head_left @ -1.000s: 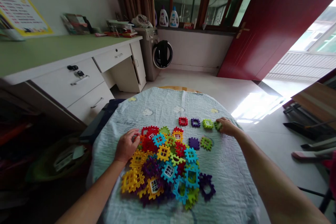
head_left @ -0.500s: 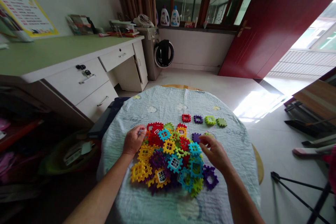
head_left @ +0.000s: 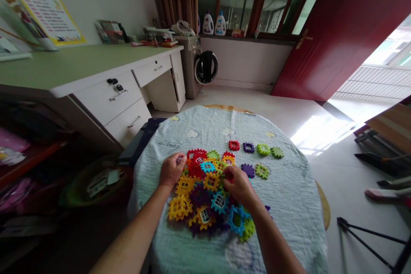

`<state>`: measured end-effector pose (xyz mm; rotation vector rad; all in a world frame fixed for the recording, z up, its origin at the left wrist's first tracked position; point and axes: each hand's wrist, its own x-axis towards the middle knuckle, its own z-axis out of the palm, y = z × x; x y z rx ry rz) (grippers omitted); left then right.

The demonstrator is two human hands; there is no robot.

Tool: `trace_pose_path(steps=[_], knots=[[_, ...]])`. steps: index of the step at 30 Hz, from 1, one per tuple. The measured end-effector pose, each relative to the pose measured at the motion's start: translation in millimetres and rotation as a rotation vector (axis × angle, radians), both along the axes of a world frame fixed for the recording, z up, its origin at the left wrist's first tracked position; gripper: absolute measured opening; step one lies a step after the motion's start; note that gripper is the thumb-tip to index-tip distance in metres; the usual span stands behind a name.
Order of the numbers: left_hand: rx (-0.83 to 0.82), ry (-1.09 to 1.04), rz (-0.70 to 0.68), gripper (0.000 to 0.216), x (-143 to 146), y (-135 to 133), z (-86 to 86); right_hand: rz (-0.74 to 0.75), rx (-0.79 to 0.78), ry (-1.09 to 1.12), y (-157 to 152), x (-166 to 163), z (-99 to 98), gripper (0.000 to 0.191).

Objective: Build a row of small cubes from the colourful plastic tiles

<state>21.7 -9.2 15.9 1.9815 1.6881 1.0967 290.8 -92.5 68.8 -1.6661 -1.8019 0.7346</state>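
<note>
A heap of colourful plastic interlocking building blocks (head_left: 185, 185), square with toothed edges, lies on the cloth-covered round table (head_left: 205, 126). My left hand (head_left: 172, 169) rests at the heap's left edge, beside the red blocks (head_left: 196, 167). Its fingers are curled together, and what they hold, if anything, does not show clearly. My right hand (head_left: 239, 186) reaches over the heap's right part, fingers pinched down among green and red blocks; its grip is partly hidden. Right of the heap lie a purple block (head_left: 248, 170) and a light green block (head_left: 262, 171).
Behind the heap stands a row of separate blocks: a red frame (head_left: 234, 145), a purple frame (head_left: 248, 147), a green window block (head_left: 263, 150) and a green block (head_left: 277, 152). A desk (head_left: 96, 62) is at left, a washing machine (head_left: 192, 68) beyond, a tripod leg (head_left: 362, 235) at right.
My right hand has moved left from beside the light green block onto the heap. That green block now lies uncovered next to the purple one. The whole view has shifted slightly.
</note>
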Motion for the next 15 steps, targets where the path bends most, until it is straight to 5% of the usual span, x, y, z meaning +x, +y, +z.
trace_pose_path(steps=[8,15], knots=[[0.003,0.033,-0.002,0.032,0.6,-0.3,0.4,-0.179,0.256,-0.060,-7.2,23.4,1.5,0.008],[0.007,0.053,-0.011,0.030,-1.2,1.2,-4.7,0.038,0.059,-0.100,-20.5,38.9,-7.3,0.023]])
